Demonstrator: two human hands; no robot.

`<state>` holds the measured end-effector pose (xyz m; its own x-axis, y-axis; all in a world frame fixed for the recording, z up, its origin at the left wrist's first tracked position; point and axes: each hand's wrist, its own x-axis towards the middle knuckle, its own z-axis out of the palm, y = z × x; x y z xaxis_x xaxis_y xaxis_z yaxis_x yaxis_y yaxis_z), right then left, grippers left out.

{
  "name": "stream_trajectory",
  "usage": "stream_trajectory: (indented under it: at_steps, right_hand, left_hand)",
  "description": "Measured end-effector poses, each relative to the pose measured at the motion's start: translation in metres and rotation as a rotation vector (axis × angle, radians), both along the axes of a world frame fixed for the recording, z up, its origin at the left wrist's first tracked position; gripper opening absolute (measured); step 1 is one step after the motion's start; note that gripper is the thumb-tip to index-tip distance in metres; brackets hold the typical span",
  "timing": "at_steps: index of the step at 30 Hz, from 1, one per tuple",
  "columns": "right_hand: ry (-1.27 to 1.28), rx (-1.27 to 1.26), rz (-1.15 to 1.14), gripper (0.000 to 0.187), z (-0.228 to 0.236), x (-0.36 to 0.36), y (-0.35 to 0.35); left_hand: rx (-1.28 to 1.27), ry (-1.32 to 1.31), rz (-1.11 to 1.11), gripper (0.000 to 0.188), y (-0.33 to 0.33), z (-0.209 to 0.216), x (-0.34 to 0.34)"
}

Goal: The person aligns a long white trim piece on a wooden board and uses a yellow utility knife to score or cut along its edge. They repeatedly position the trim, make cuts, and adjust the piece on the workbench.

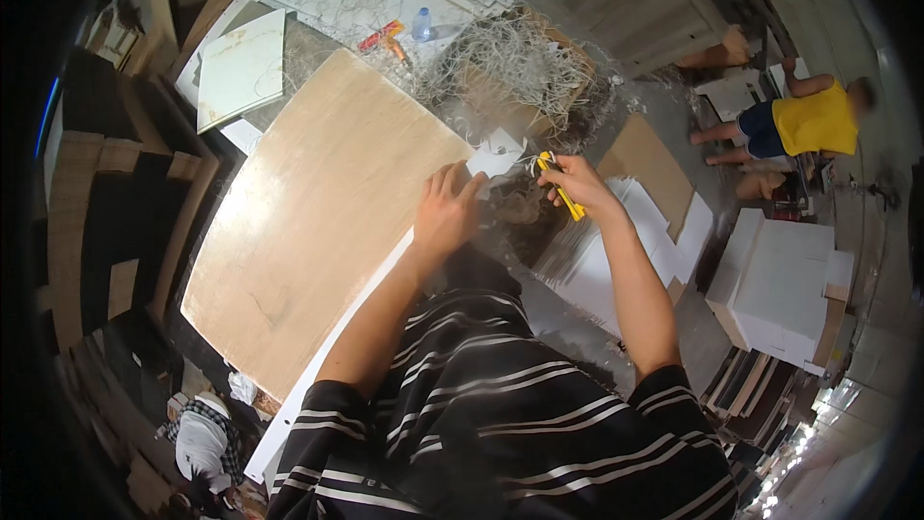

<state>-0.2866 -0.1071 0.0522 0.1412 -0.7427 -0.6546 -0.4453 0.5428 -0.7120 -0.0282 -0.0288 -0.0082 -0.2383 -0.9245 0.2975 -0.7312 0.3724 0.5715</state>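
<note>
A large light-brown wooden panel [318, 202] with a white edge lies in front of me, to the left. My left hand [448, 207] rests on its right end near the corner, palm down with the fingers spread. Just past those fingertips, a small white piece of sheet [497, 154] sticks out by the corner. To the right of the panel, my right hand [585, 185] is closed around a yellow utility knife [562, 188]. Thin pale strips hang by the knife's far end; its blade is too small to make out.
A heap of curly strips [520, 63] lies beyond the panel, near a clear bottle [422, 25] and an orange-red tool [383, 37]. White sheets [616, 250] are stacked at right, with white boxes [780, 279] farther off. One person in yellow [813, 120] is far right, another [204, 438] lower left.
</note>
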Motion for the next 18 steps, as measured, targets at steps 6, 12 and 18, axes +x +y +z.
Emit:
stream_trajectory:
  at_steps: [6, 12, 18]
  right_hand:
    - [0.28, -0.082, 0.291, 0.026, 0.04, 0.006, -0.014]
    - [0.382, -0.073, 0.455, 0.03, 0.072, 0.019, -0.021]
    - [0.422, -0.023, 0.568, 0.031, 0.079, 0.024, -0.038]
  left_hand:
    - [0.01, -0.076, 0.062, 0.051, -0.003, 0.006, -0.003]
    - [0.023, -0.076, 0.081, 0.051, -0.002, 0.008, -0.004]
    - [0.027, -0.079, 0.087, 0.049, -0.003, 0.004, -0.005]
